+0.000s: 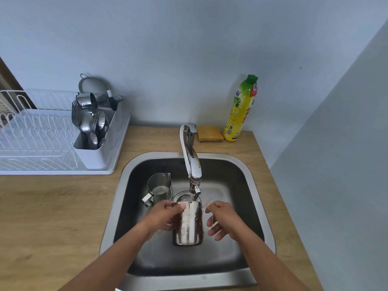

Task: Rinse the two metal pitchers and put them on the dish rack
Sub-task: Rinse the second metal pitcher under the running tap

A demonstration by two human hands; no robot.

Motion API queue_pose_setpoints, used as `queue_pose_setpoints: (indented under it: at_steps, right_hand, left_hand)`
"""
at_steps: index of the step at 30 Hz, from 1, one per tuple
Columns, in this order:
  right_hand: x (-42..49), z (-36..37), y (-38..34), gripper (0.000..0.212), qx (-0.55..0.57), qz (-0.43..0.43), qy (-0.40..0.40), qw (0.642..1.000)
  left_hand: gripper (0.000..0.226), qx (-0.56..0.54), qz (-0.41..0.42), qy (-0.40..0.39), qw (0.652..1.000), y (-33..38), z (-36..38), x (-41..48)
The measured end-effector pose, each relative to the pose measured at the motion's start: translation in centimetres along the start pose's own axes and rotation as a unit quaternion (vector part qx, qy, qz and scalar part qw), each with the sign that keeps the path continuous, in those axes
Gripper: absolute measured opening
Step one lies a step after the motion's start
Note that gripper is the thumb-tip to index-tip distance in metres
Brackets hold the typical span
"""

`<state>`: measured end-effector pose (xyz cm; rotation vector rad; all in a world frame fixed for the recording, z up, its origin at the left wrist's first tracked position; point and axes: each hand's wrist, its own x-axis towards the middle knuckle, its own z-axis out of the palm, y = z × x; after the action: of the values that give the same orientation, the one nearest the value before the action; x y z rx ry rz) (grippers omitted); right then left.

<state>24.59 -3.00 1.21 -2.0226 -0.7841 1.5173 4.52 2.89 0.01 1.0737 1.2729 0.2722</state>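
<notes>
Steel pitcher (188, 224) upright over the sink (247, 171), long axis vertical, mouth up under the tap (192, 162), left hand (165, 215) grip clamped on its side, right hand (222, 219) fingers apart just beside it, second pitcher (159, 185) upright in sink, spout toward the wall, dish rack (42, 135) on surface (52, 206) left.

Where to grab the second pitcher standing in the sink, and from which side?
Probably by its handle, which sticks out at the lower left of the upright pitcher, toward the left hand. Come in from the left: the faucet and the held pitcher crowd its right side. Pinching the open rim from above looks workable too.
</notes>
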Motion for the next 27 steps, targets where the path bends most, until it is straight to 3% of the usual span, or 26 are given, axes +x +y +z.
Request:
queue_pose_setpoints:
  at_steps: [5,11,16,19,22,27]
  right_hand:
    - [0.1,-0.4,0.3,0.024,-0.015,-0.009,0.014,1.0]
    - [0.0,-1.2,0.4,0.018,-0.049,-0.044,0.057,0.996]
    - [0.3,-0.8,0.4,0.015,-0.013,-0.105,0.103,0.989]
    - [0.4,-0.4,0.5,0.015,0.01,-0.123,0.101,0.987]
    - [0.5,-0.8,0.3,0.015,0.028,-0.108,0.078,0.991]
    - [0.9,-1.1,0.5,0.015,0.033,-0.125,0.106,0.986]
  left_hand:
    - [0.054,0.014,0.011,-0.015,1.0,-1.0,-0.3,0.7]
    - [0.047,0.003,0.018,-0.039,0.999,-1.1,0.7,0.6]
    - [0.061,0.019,0.097,0.033,0.995,-0.3,1.2,0.7]
    - [0.065,0.083,0.147,0.085,0.982,0.2,0.5,0.6]
    - [0.063,0.107,0.154,0.086,0.979,0.7,0.0,0.3]
    - [0.059,0.104,0.163,0.088,0.977,0.8,0.8,0.3]
